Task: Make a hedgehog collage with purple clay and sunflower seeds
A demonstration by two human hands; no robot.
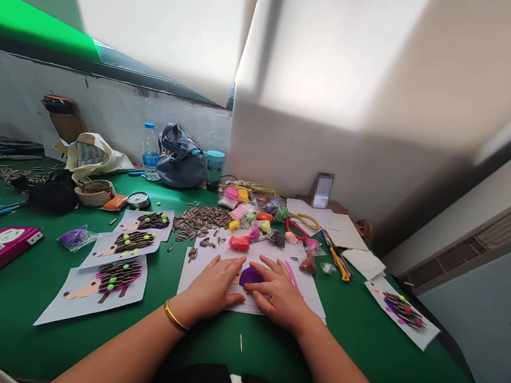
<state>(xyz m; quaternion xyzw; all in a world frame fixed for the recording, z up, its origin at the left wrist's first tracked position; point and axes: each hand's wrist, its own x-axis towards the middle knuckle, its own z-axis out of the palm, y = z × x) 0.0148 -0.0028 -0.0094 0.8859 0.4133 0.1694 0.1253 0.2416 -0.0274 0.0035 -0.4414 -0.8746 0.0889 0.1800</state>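
Note:
White paper sheets (189, 291) lie stacked in front of me on the green table. On the top sheet is a flat purple clay shape (251, 276) with a pale piece at its left, partly covered by my fingers. My left hand (214, 285) rests on the paper left of the purple shape, fingers stretched, holding nothing. My right hand (279, 289) lies spread at the shape's right, its fingertips touching the purple clay. A pink strip (292, 277) lies beyond my right hand. Just above my hands sits a red clay packet (239, 242).
Sunflower seeds (201, 221) are heaped behind the paper, beside bagged coloured clay (239, 212). Finished hedgehog pictures lie at the left (106, 285) and right (401, 309). Scissors (302, 224), a cutter (338, 256), a cup (214, 169) and a toothpick (240, 343) are around.

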